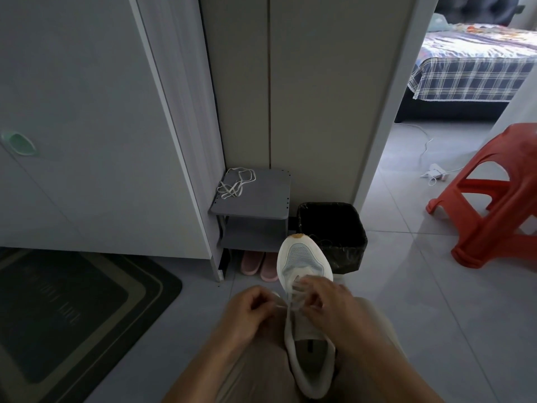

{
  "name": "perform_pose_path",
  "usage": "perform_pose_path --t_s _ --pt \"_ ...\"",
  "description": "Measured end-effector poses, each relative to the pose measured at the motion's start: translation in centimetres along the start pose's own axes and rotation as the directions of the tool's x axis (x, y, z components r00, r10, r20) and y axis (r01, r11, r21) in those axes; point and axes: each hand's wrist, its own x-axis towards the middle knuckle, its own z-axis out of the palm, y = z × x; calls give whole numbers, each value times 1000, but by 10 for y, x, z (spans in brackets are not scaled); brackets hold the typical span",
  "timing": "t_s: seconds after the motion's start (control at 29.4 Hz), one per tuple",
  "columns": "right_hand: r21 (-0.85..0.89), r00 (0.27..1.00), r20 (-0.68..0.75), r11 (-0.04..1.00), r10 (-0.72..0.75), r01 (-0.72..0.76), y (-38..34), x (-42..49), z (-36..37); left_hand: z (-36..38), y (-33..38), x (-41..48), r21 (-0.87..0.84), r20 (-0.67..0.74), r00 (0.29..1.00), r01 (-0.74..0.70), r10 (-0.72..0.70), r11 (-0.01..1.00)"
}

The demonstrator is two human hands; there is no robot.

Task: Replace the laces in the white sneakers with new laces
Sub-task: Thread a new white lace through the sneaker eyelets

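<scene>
A white sneaker lies on my lap, toe pointing away, heel opening toward me. My left hand sits at the shoe's left side with curled fingers pinching a white lace that runs into the eyelets. My right hand covers the lacing area from the right, fingers curled on the lace there. A loose white lace lies in a tangle on top of the small grey shelf ahead.
A black bin stands right of the shelf, behind the shoe's toe. Pink slippers sit under the shelf. An orange plastic stool is at the right, a dark doormat at the left, a white cabinet door beyond it.
</scene>
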Motion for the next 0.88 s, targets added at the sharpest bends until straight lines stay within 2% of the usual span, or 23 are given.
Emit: perform_pose_path --t_s 0.03,0.1,0.17,0.24,0.31,0.34,0.37,0.41,0.44,0.48,0.54,0.58,0.61,0.65,0.71,0.88 --pt "89 999 2 995 47 -47 7 -2 -7 -9 0 -3 -51 -62 997 33 -36 998" --pt "164 986 -118 982 118 -97 25 -4 -18 -42 -10 -8 -217 -229 960 109 -159 970" --pt "211 959 -219 968 181 -135 40 -9 -25 -89 -35 -15 -350 -379 869 183 -317 919" --pt "267 947 -247 954 204 -136 47 -14 -29 -139 -62 -24 -451 -502 738 223 -452 864" --pt "293 941 -261 946 215 -135 50 -17 -29 -169 -85 -29 -409 -615 610 296 -500 863" --pt "298 943 -254 945 213 -133 50 -18 -28 -173 -92 -28 -279 -678 577 371 -455 886" --pt "298 950 -232 945 208 -134 50 -18 -25 -167 -91 -27 -89 -723 584 451 -369 888" --pt "292 960 -195 946 202 -140 48 -18 -22 -154 -85 -25 120 -738 627 484 -248 867" --pt "284 971 -150 948 189 -141 47 -18 -18 -136 -79 -22 299 -712 694 438 -107 848" --pt "274 980 -100 952 169 -136 45 -18 -15 -112 -72 -17 398 -633 774 319 6 860" --pt "213 992 -1 969 129 -126 42 -18 -12 -58 -51 -12 435 -383 908 15 170 900" --pt "177 993 34 977 115 -119 41 -18 -11 -32 -43 -10 463 -222 942 -125 251 877" --pt "146 993 50 983 106 -112 41 -18 -10 -9 -34 -10 501 -79 941 -247 328 829" --pt "121 994 50 987 96 -101 42 -19 -8 8 -30 -9 510 -4 922 -330 386 794" --pt "60 996 45 995 78 -80 44 -20 -5 20 -21 -6 509 5 902 -374 432 775" --pt "-38 997 46 998 58 -57 47 -21 -3 -8 -26 -10 444 27 946 -300 323 844"
